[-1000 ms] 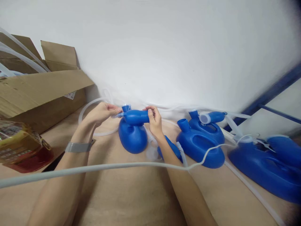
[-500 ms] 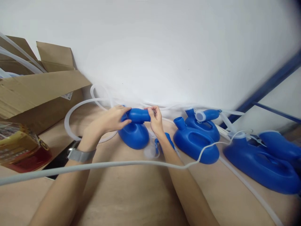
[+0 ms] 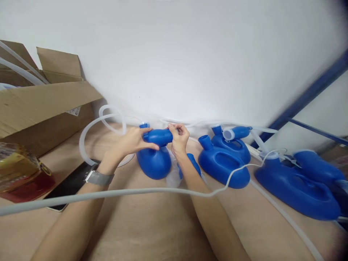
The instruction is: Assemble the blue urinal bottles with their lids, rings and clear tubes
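A blue plastic jug [image 3: 154, 162] stands on the wooden table [image 3: 152, 224] near the white wall. Lying across its top is a short blue tube piece [image 3: 158, 137]. My left hand [image 3: 133, 142] wraps round the left end of that piece, thumb underneath. My right hand [image 3: 178, 138] pinches its right end with closed fingers. A clear hose [image 3: 91, 127] loops on the table to the left of my left hand. Another small blue part [image 3: 193, 164] lies under my right wrist.
Two more blue jugs [image 3: 223, 165] [image 3: 297, 185] lie to the right with clear tubes across them. An open cardboard box [image 3: 40, 105] stands at the left, a bottle of amber liquid [image 3: 20, 172] in front of it, and a black phone [image 3: 69, 183]. A grey cable [image 3: 108, 194] crosses my forearms.
My left hand has slid from the tip of the blue piece onto its left end and closed round it. The clear hose loop has shifted on the table. The view has drifted slightly.
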The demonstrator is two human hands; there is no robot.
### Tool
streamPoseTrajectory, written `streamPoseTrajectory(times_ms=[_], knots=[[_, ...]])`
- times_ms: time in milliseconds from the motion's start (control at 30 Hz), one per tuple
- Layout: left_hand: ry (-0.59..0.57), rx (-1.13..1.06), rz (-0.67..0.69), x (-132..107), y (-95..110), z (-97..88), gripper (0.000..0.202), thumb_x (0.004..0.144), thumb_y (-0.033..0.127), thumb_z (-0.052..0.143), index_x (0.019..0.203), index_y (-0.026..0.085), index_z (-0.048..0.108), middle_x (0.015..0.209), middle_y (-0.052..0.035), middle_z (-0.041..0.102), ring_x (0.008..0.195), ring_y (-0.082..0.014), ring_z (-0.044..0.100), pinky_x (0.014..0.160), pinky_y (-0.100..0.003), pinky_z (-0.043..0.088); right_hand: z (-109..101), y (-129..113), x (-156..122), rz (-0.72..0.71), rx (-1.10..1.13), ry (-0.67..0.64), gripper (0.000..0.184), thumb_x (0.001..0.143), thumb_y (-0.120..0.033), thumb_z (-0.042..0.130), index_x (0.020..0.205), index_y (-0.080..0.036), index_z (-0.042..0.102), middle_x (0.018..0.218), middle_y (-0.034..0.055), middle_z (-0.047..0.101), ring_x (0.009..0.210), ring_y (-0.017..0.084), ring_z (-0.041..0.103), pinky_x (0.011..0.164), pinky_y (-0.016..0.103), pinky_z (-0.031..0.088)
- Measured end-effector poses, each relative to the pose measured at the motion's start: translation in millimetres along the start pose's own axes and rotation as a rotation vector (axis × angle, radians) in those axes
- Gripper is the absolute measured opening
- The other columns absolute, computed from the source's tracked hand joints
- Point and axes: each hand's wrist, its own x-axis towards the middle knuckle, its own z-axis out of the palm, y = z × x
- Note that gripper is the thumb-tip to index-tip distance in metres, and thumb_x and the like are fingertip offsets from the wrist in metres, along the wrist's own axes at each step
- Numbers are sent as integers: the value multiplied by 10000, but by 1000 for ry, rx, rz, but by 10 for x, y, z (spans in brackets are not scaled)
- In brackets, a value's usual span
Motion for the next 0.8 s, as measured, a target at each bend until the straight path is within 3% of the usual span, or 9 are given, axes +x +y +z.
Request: streamPoseTrajectory(times_ms=[67, 200, 233, 300, 400, 467, 533, 633, 800], knots=[[-76, -191, -31, -12, 0, -56, 807, 736, 804, 769, 1257, 188, 772, 988, -95, 797, 927, -323, 735, 781, -367, 567, -17, 3, 8, -28, -3, -7, 399, 714, -424, 866, 688, -243, 511, 714, -32, 617, 741, 165, 638, 786, 330, 554], [-369, -397, -217, -108, -228, -203, 795, 842, 827, 625, 1366, 237, 721, 574, 3, 564, 522, -210, 560, 480, -302, 419, -130, -28, 82, -53, -27, -42, 384, 701, -398, 865, 668, -242, 515, 720, -28, 628, 753, 171, 646, 785, 337, 557], [-446, -398, -264, -134, -301, -238, 846, 844, 853, 588, 1408, 232, 697, 528, 16, 503, 480, -205, 516, 454, -303, 385, -166, -42, 106, -54, -31, -53, 382, 700, -389, 866, 665, -241, 515, 725, -27, 634, 755, 171, 649, 785, 335, 554], [-471, -316, -274, -165, -399, -290, 903, 851, 863, 550, 1500, 238, 629, 591, -14, 578, 572, -244, 601, 530, -334, 470, -221, -68, 144, -51, -39, -79, 377, 712, -381, 864, 668, -239, 517, 732, -25, 645, 762, 171, 655, 789, 333, 551], [-230, -16, -126, -150, -339, -296, 945, 858, 795, 562, 1607, 220, 508, 1134, -144, 774, 1097, -369, 702, 960, -477, 561, -228, -103, 143, -55, -66, -118, 325, 737, -399, 866, 772, -241, 585, 774, -20, 679, 809, 185, 679, 842, 348, 559], [-130, 123, 8, -125, -176, -246, 958, 884, 716, 553, 1667, 186, 403, 1521, -186, 626, 1371, -407, 581, 1161, -527, 451, -195, -129, 100, -69, -119, -174, 332, 752, -411, 864, 935, -244, 644, 859, 0, 729, 881, 202, 704, 894, 361, 562], [-140, 143, 122, -111, 32, -159, 973, 903, 647, 582, 1703, 165, 308, 1686, -181, 459, 1484, -390, 500, 1222, -487, 407, -160, -164, 34, -88, -178, -231, 390, 779, -421, 844, 1077, -242, 668, 957, 30, 764, 955, 218, 718, 930, 370, 560], [-50, 227, 110, -110, 312, 26, 1019, 837, 605, 743, 1655, 119, 378, 1577, -230, 560, 1385, -414, 594, 1132, -476, 493, -126, -250, -59, -149, -267, -235, 278, 847, -453, 791, 1010, -243, 710, 941, 40, 763, 935, 223, 710, 915, 376, 559], [269, 359, 72, -100, 441, 363, 580, 907, 414, 717, 1422, 171, 605, 1351, -194, 701, 1111, -390, 735, 899, -446, 575, -110, -461, -32, -229, -259, -156, 352, 953, -493, 671, 703, -247, 703, 790, 39, 732, 818, 222, 689, 882, 399, 558]])
